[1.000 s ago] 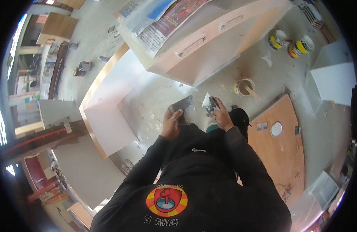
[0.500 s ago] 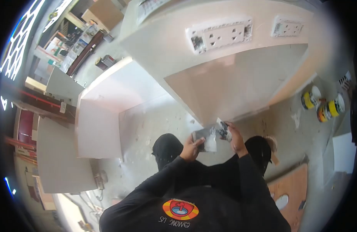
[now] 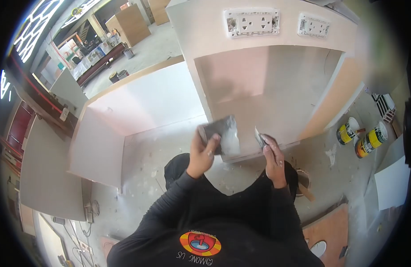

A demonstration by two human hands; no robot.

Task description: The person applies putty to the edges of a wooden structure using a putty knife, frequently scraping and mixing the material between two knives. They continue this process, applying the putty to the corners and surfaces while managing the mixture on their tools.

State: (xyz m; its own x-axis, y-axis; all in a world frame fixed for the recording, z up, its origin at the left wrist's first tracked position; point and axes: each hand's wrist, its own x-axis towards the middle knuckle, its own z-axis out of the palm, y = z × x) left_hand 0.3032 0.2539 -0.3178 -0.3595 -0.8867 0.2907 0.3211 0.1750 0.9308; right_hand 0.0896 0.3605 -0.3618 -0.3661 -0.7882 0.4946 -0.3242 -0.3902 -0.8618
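Note:
My left hand (image 3: 200, 156) grips a flat grey plate (image 3: 211, 129) by its left edge, thumb on top. White putty (image 3: 231, 139) coats the plate's right side. In my right hand (image 3: 274, 162) is a small putty knife (image 3: 259, 138), its blade pointing up and left. A gap separates the knife from the plate. Both hands are in front of a pale cabinet (image 3: 181, 33) with a large opening, near its lower edge.
Two white socket frames (image 3: 253, 23) are set in the cabinet's upper face. A low white panel box (image 3: 98, 142) stands to the left. Paint buckets (image 3: 371, 141) sit on the floor at right, and a wooden board (image 3: 332, 231) lies lower right. Cables (image 3: 76, 242) trail at lower left.
My hands have moved apart and the plate has risen up and left. The putty knife, which was close to the plate's putty, is now away from it. The camera view has shifted.

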